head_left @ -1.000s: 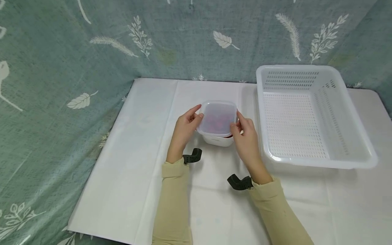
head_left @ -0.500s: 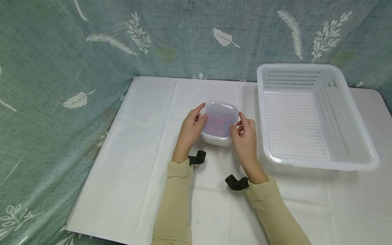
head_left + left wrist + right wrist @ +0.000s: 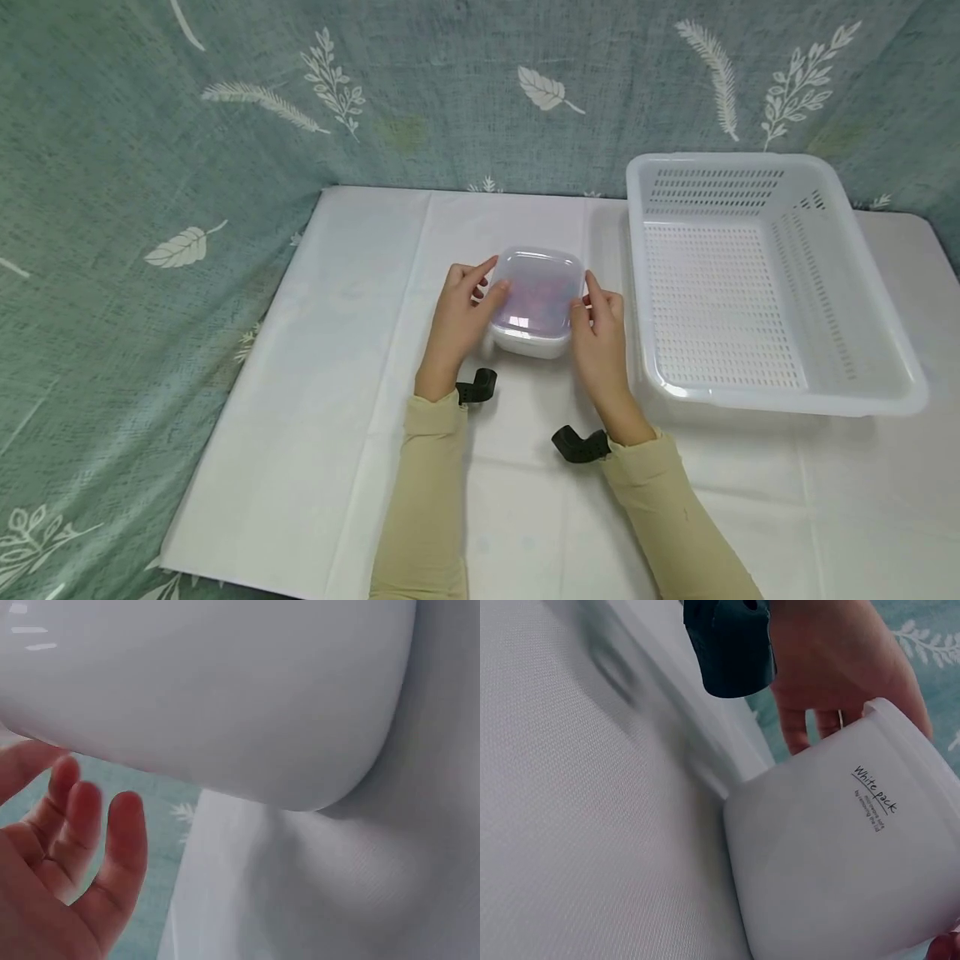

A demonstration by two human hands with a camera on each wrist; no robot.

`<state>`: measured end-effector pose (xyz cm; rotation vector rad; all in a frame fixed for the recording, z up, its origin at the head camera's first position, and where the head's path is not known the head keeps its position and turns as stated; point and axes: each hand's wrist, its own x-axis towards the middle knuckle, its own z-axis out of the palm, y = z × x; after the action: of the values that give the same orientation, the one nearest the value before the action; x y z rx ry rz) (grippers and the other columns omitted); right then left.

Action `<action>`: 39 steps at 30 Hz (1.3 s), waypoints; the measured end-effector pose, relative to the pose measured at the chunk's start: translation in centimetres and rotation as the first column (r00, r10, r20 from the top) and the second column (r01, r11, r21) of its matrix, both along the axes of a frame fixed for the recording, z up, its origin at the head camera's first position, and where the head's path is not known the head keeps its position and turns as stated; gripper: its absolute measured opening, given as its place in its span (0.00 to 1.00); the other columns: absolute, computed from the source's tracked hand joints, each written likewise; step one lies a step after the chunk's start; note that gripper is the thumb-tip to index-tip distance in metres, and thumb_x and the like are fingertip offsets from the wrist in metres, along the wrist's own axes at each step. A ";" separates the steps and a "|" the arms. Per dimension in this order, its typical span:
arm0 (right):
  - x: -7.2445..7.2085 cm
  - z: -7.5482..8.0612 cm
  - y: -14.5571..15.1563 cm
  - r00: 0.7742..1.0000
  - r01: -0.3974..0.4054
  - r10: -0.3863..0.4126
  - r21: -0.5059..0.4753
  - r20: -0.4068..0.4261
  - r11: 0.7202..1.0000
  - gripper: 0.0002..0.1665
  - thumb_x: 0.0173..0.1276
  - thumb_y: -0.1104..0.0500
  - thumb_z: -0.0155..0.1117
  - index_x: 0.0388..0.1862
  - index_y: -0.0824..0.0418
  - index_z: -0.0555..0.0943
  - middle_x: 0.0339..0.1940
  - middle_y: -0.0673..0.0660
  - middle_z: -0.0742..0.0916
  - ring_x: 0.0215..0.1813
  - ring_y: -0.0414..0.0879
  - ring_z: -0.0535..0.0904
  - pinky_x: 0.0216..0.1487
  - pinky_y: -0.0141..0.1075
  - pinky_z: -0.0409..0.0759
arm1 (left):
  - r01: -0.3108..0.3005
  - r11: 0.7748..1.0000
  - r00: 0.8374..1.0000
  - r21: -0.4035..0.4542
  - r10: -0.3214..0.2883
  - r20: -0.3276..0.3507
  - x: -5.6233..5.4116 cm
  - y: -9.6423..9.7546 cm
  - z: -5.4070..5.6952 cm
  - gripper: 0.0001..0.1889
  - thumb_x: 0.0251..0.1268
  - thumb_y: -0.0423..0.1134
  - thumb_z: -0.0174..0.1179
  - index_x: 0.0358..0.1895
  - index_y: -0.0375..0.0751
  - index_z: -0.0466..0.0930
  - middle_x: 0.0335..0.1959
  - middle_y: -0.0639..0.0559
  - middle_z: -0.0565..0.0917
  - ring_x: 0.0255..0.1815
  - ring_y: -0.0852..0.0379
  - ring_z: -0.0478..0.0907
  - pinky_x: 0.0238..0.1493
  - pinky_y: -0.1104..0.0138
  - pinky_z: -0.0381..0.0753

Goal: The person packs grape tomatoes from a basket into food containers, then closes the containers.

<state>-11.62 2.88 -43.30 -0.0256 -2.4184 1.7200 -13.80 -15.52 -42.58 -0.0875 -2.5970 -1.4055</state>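
A square white food container [image 3: 528, 345] stands upright on the table, with its translucent lid [image 3: 538, 287] lying over the top. Pinkish-red contents show faintly through the lid. My left hand [image 3: 459, 321] holds the lid's left edge between thumb and index finger. In the left wrist view its other fingers [image 3: 126, 832] are loosely bent, apart from the container wall. Along the right edge, my right hand [image 3: 602, 342] has its thumb and index finger on the lid. The right wrist view shows "White pack" printed on the container's side; parts of that hand are hidden behind it.
A large white perforated basket [image 3: 723, 304] stands close to the right of the container. White cloth covers the table [image 3: 315, 400]. A green leaf-patterned curtain [image 3: 420, 100] hangs behind and to the left.
The lid was slightly raised at its near right corner, with red showing beneath; now it sits lower and flatter on the container. Both hands have stayed at its sides.
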 end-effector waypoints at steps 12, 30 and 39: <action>-0.5 0.5 0.5 1.000 -0.016 0.015 0.033 0.017 0.999 0.28 0.69 0.50 0.44 0.67 0.54 0.61 0.38 0.55 0.70 0.37 0.45 0.66 0.39 0.36 0.65 | 0.138 0.990 0.990 0.021 -0.138 -0.023 -0.5 0.6 0.1 0.23 0.69 0.51 0.39 0.67 0.58 0.56 0.66 0.68 0.56 0.67 0.64 0.50 0.64 0.66 0.53; -1.6 0.8 1.4 0.998 -0.026 0.023 0.055 0.054 0.998 0.28 0.70 0.49 0.39 0.68 0.52 0.58 0.55 0.55 0.74 0.50 0.45 0.68 0.55 0.39 0.64 | 0.079 0.997 0.994 -0.005 -0.079 0.072 -0.9 2.0 0.9 0.22 0.69 0.55 0.34 0.65 0.68 0.57 0.63 0.75 0.57 0.65 0.63 0.55 0.63 0.61 0.54; -2.2 -0.3 0.8 0.999 -0.043 0.042 0.049 0.025 0.998 0.27 0.71 0.50 0.40 0.67 0.51 0.60 0.61 0.55 0.72 0.63 0.44 0.63 0.62 0.39 0.59 | -0.042 0.988 0.994 -0.147 0.057 0.098 -0.9 1.9 0.6 0.23 0.65 0.47 0.37 0.64 0.66 0.59 0.60 0.59 0.67 0.53 0.56 0.67 0.53 0.58 0.65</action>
<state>-13.85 3.63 -43.60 0.0123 -2.4951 1.6865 -14.68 -13.58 -42.00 0.0294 -2.7620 -1.2344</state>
